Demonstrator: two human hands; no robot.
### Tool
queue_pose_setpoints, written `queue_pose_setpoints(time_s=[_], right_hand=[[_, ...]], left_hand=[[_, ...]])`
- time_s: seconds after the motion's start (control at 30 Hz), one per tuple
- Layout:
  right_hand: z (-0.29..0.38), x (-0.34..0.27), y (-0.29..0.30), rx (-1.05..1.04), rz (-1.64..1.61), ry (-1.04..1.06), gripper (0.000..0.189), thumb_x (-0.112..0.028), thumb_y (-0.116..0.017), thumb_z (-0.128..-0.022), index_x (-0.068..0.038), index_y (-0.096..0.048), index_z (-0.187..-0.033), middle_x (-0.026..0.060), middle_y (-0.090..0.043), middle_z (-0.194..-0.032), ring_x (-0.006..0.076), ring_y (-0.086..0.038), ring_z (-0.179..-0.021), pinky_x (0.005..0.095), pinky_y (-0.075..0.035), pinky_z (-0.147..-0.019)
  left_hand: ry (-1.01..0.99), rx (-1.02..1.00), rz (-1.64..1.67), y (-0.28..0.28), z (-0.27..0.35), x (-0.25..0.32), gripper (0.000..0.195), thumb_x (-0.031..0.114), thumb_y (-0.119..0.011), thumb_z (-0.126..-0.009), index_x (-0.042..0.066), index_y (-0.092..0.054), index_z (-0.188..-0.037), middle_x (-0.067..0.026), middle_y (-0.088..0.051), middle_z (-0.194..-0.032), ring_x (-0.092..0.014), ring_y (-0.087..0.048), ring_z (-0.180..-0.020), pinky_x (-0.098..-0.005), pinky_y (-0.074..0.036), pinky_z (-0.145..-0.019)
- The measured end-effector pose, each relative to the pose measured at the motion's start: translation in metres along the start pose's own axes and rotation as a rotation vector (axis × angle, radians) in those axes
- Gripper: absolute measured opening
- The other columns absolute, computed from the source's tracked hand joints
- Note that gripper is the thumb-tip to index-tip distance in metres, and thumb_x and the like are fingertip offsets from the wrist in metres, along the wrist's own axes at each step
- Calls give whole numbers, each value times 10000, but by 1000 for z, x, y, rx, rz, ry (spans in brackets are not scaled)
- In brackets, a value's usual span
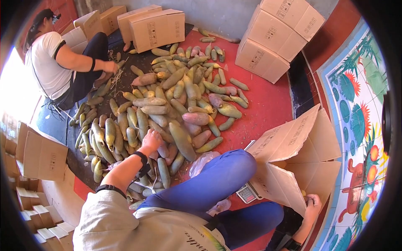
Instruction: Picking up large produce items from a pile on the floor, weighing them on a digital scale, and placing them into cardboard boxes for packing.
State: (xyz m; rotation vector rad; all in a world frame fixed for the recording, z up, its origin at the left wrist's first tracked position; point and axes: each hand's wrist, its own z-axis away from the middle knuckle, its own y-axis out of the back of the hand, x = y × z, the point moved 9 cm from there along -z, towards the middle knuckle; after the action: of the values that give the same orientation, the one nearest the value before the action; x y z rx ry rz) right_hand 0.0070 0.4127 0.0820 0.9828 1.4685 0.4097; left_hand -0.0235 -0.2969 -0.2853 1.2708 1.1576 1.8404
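A large heap of long green and reddish radishes (pixel 185 91) lies on the floor before me. My left hand (pixel 152 141) reaches into the near side of the heap, its fingers on or beside a reddish radish; whether it grips one cannot be told. At the lower right, my right hand (pixel 313 202) holds the edge of an open cardboard box (pixel 279 185), whose flaps stand up. The box rests on a digital scale (pixel 246 194). Its inside is mostly hidden by the flaps. A crumpled clear plastic bag (pixel 202 161) lies between the heap and my knee.
Another person (pixel 50 62) sits at the upper left, one hand at the heap's edge. Closed cardboard boxes (pixel 158 29) stand along the back wall, with a stack of boxes (pixel 270 40) at the upper right. More cartons (pixel 47 157) are at the left. A painted tile wall (pixel 355 125) borders the right side.
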Motion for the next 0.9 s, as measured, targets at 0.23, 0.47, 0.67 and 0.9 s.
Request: queue_pose_setpoints(time_s=[0.23,0.47,0.67,0.9], right_hand=[[4,-19,4,82,28,78,147,68,-447,-835,-9,-572,-820,17,-491,-653,99,-497,-582,248,-401,-546],[8,-23,11,207,74,186,145,25,-430,-863,-10,-567,-894,26,-475,-654,105,-474,-609,257,-389,-554],[15,-45,10,333,123,279,161,-2,-435,-889,7,-580,-960,48,-480,-666,135,-486,-619,276,-409,-580],[23,-55,11,362,149,284,158,29,-460,-874,12,-577,-978,82,-515,-737,175,-540,-696,305,-454,-653]], left_hand=[[26,-166,-291,2,-20,-5,347,211,-558,-854,97,-574,-1182,-135,-459,-1366,-270,-559,-1145,-393,-454,-929],[73,-320,-477,6,-22,1,278,182,-584,-846,100,-667,-1098,-99,-618,-1177,-249,-614,-1073,-341,-507,-839],[12,-479,-547,23,9,23,251,234,-577,-858,104,-707,-1029,-95,-675,-1092,-238,-649,-1020,-335,-521,-833],[-104,-638,-447,39,48,71,388,388,-568,-815,65,-713,-974,-143,-688,-999,-273,-660,-963,-355,-518,-828]])
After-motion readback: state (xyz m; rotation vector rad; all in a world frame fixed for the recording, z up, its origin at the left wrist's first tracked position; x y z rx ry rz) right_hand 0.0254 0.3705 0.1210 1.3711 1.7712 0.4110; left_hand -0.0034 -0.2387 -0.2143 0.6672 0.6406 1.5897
